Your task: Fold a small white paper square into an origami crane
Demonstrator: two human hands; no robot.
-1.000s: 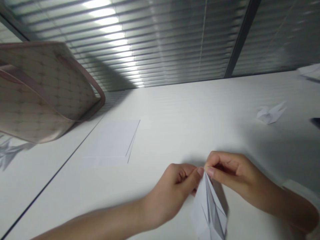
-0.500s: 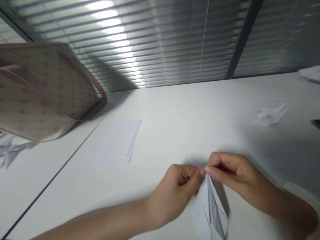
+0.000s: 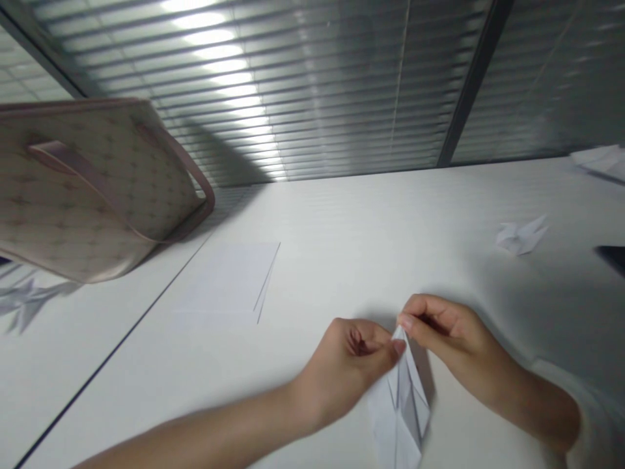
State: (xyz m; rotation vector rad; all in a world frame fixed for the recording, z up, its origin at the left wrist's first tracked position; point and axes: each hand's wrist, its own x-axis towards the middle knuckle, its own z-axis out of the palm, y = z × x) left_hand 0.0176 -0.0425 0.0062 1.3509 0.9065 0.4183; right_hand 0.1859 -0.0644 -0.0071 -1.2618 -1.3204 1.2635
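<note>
A white sheet folded into a narrow pointed shape, a folded paper (image 3: 401, 404), stands with its tip up near the bottom of the view. My left hand (image 3: 349, 371) pinches its upper left edge, the thumb lying across the front just below the tip. At the very tip, the thumb and forefinger of my right hand (image 3: 439, 335) are closed on the paper. Several creased layers show down its front. The fingers of my left hand behind the paper are partly hidden.
Flat white paper sheets (image 3: 224, 277) lie left of centre. A small folded paper figure (image 3: 520, 236) sits at the right, and more folded paper (image 3: 24, 298) at the far left by a patterned handbag (image 3: 97, 189). Window blinds (image 3: 342, 91) rise behind the white table (image 3: 332, 260).
My left thumb has moved from the tip to a little below it, on the front of the paper. The right hand still pinches the top. The whole view has shifted slightly.
</note>
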